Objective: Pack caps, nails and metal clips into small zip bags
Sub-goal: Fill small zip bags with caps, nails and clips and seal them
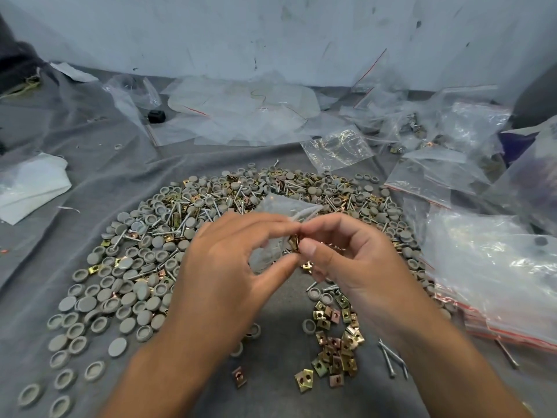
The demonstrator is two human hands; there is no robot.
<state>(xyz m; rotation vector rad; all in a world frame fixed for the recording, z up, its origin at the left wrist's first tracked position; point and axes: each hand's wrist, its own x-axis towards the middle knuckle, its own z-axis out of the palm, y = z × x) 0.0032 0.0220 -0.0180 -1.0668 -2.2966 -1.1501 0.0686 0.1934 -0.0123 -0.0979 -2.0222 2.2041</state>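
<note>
My left hand (229,267) pinches a small clear zip bag (281,212) at its mouth, between thumb and fingers. My right hand (352,254) pinches brass-coloured metal clips (294,243) right at that mouth. Under and around both hands lies a wide heap of grey round caps (126,267), screw-like nails (180,218) and more clips on a grey cloth. A separate small pile of metal clips (334,348) lies near my right wrist, with a few loose nails (391,360) beside it.
A stack of empty zip bags with red strips (494,285) lies at the right. Filled and empty bags (437,140) crowd the far right, loose clear plastic (241,110) the back. White paper (30,188) lies at the left; a white wall stands behind.
</note>
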